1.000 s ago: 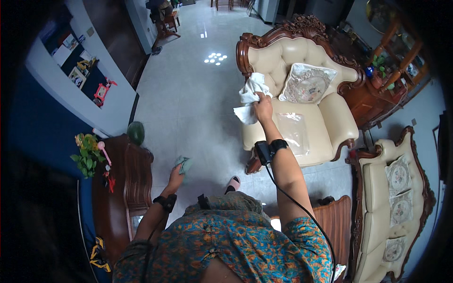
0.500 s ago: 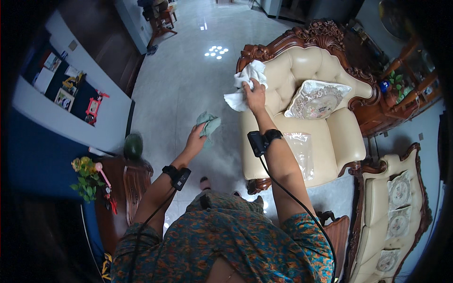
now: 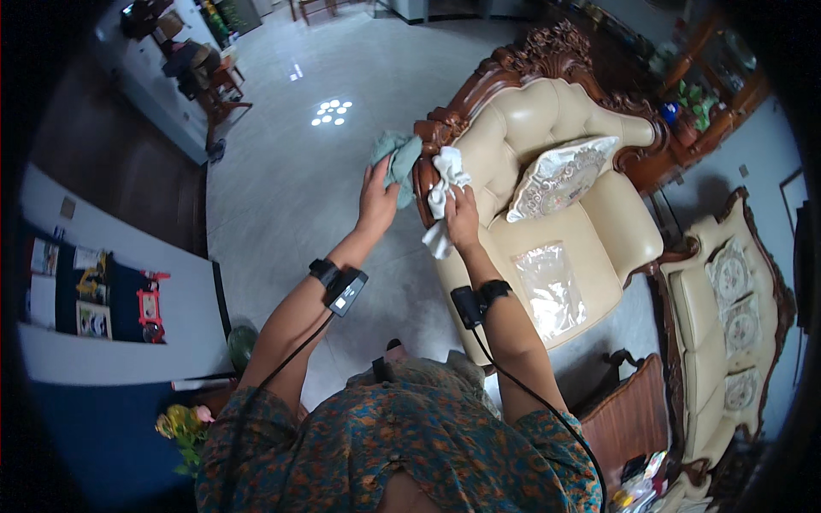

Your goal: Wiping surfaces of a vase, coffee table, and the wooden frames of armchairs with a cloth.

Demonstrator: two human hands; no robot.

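Note:
My left hand point(image 3: 376, 203) is closed on a crumpled green cloth point(image 3: 396, 162), which lies against the outer side of the armchair's carved wooden frame point(image 3: 425, 178). In my right hand point(image 3: 463, 221) is a bunched white cloth point(image 3: 447, 181), against the near arm of the cream leather armchair point(image 3: 590, 241). Part of the white cloth hangs down below my fingers. A patterned cushion point(image 3: 560, 178) leans in the seat corner, and a clear plastic bag point(image 3: 547, 286) lies flat on the seat.
A second cream sofa point(image 3: 697, 316) with several cushions stands at the right. Near it is a brown wooden table point(image 3: 629, 409) with small items on it. At the left are a wall niche with pictures point(image 3: 92, 321), a dark green round object point(image 3: 242, 349) and flowers point(image 3: 178, 423). A person point(image 3: 195, 64) sits far left.
My left hand has brought the green cloth up and right to the chair frame. My right hand has drawn the white cloth slightly down the arm. The view has turned and shifted.

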